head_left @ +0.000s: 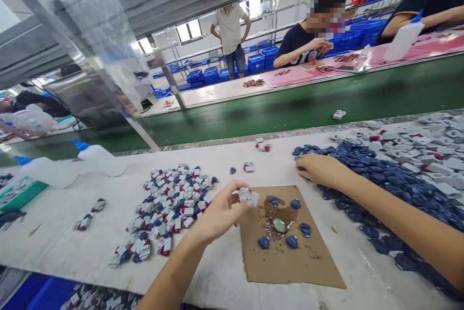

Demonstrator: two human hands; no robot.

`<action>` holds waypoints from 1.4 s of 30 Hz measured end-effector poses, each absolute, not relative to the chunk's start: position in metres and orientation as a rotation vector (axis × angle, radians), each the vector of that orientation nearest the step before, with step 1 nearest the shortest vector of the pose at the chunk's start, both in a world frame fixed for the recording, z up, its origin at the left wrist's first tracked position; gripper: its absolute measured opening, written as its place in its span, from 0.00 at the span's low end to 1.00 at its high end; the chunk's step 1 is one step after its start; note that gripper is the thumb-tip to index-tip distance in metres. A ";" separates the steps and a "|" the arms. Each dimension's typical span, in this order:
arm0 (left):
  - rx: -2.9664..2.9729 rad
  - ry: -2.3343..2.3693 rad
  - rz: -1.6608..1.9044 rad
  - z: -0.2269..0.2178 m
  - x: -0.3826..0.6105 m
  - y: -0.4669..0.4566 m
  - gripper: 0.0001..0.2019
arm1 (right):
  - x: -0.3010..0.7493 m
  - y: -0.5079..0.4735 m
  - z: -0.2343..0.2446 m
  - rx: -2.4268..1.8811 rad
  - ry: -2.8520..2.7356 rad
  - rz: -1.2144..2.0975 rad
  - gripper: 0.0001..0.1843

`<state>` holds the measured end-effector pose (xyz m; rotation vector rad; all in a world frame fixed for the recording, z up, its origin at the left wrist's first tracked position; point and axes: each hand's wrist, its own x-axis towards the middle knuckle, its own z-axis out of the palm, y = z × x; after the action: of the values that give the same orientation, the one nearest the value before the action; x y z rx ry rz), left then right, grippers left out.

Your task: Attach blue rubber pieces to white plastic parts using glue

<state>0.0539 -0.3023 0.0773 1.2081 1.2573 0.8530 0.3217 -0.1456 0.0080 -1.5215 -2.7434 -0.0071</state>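
Observation:
My left hand (222, 211) is closed in a pinch on a small white plastic part (248, 195), held just above the left edge of a brown cardboard sheet (286, 257). The sheet carries a puddle of glue (279, 224) with several small blue pieces (305, 228) around it. My right hand (319, 169) rests with fingers curled at the left end of a big heap of blue pieces (380, 182); whether it holds one is hidden. A pile of assembled white, red and blue parts (170, 206) lies left of my left hand.
A heap of white parts (424, 148) lies at the far right. Two squeeze bottles with blue caps (99, 157) lie at the left by a green tray (20, 196). A green conveyor belt (290, 107) runs behind the table. Other people work across it.

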 end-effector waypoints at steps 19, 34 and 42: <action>0.771 1.111 0.995 0.026 0.055 -0.374 0.16 | 0.278 -0.269 0.035 -1.049 -2.632 0.842 0.22; 0.584 1.049 1.176 0.007 0.063 -0.388 0.19 | 0.282 -0.276 0.012 -1.096 -2.826 0.347 0.08; 0.564 1.049 1.214 0.007 0.069 -0.386 0.16 | 0.268 -0.270 0.025 -1.075 -2.868 0.426 0.08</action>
<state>0.0688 -0.3860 0.0071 0.5640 1.0494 1.2137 0.2683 -0.2704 0.0251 -1.0754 -2.8678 0.4263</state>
